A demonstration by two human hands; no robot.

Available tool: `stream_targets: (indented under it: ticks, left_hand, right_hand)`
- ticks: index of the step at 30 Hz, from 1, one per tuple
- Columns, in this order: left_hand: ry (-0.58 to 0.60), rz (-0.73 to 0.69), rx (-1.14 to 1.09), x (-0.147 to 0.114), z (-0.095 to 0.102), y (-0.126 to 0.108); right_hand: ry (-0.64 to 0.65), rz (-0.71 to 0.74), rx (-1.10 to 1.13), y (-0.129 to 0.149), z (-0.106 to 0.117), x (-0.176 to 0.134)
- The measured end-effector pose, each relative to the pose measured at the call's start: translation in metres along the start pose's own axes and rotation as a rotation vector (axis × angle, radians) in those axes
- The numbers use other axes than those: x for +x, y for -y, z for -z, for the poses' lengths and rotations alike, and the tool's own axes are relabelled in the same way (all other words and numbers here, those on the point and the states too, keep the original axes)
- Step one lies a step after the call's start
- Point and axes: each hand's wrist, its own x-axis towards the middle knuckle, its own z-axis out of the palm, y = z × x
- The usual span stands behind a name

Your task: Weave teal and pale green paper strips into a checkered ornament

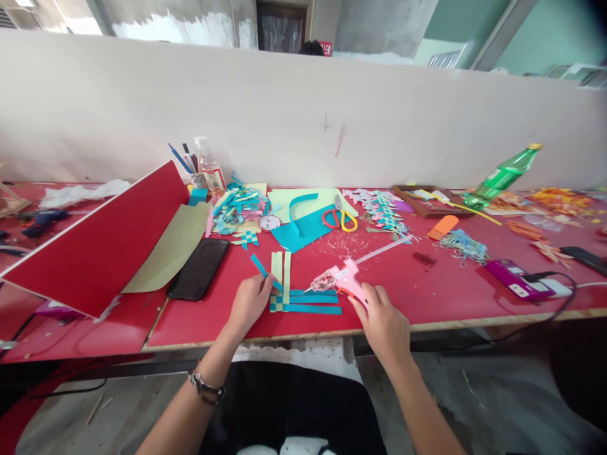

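On the red tabletop lies a small woven piece of blue and pale green paper strips [315, 309], with loose ends pointing away and to the right. My left hand [251, 302] pinches a blue paper strip [258, 265] at the upper left of the weave. In my right hand [383, 319] is a pink glue gun [348, 278], its nozzle pointing left just above the strips; whether the tip touches them I cannot tell. A long glue stick [384, 249] sticks out of its back. Just behind lie red-and-yellow-handled scissors [340, 219] on blue and pale green paper sheets [303, 235].
To the left are a black phone [199, 268] and a leaning red board [109, 243]. Heaped paper strips [239, 210] and a clear bottle [211, 167] stand behind. At right are a tilted green bottle [505, 177], a wooden tray [422, 205] and a purple box with a cable [515, 280].
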Motion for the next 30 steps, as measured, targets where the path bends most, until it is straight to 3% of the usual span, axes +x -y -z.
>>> stream_targets:
  ticks: [30]
  left_hand:
    - [-0.007, 0.003, 0.009, 0.000, 0.000, 0.000]
  right_hand:
    - [-0.005, -0.070, -0.116, -0.032, 0.006, -0.007]
